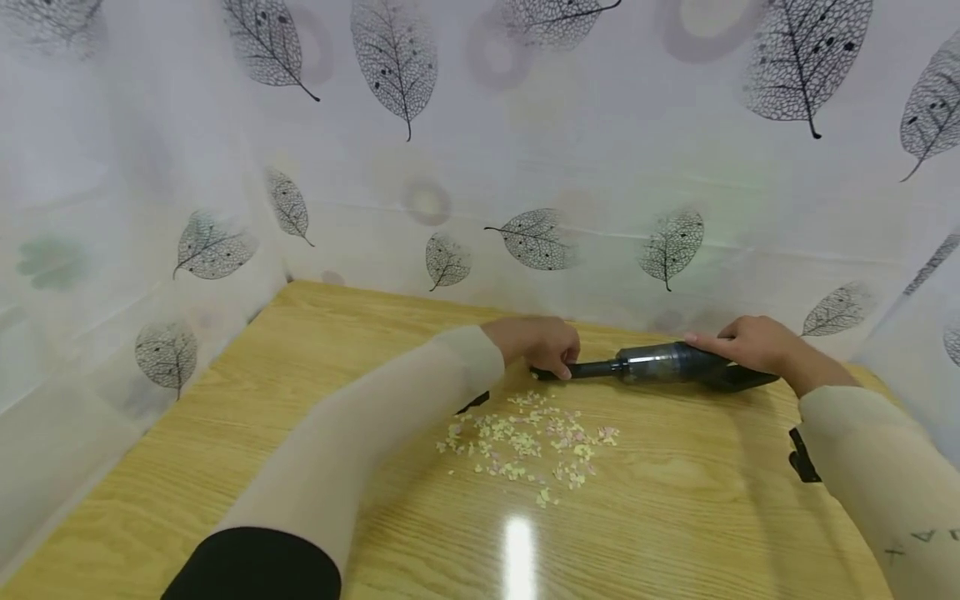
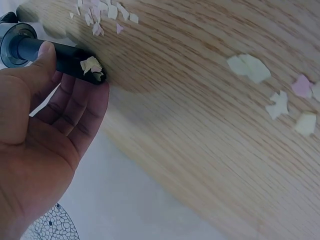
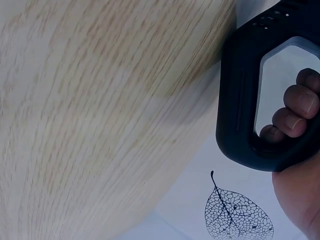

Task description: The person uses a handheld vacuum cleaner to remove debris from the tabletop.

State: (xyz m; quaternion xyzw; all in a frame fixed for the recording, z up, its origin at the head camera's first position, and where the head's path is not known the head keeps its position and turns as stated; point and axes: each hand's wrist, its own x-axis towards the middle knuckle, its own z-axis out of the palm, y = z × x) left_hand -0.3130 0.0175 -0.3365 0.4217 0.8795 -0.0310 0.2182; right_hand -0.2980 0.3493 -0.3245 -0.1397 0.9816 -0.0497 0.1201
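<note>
A black handheld vacuum cleaner [image 1: 652, 364] with a clear dust cup lies sideways across the back of the table, its nozzle pointing left. My left hand [image 1: 543, 343] holds the nozzle near its tip, thumb on one side and fingers on the other. In the left wrist view, a few pale paper scraps [image 2: 91, 66] sit at the mouth of the nozzle [image 2: 67, 59]. My right hand [image 1: 765, 346] grips the vacuum's looped handle [image 3: 232, 105], with curled fingertips showing through the loop. Small yellow and pink paper scraps [image 1: 517, 435] are scattered just in front of the nozzle.
The wood-grain table [image 1: 675, 542] ends at the back against a white curtain [image 1: 585, 158] printed with dark leaves, which also hangs along the left and right sides. Dark wrist devices show below both forearms.
</note>
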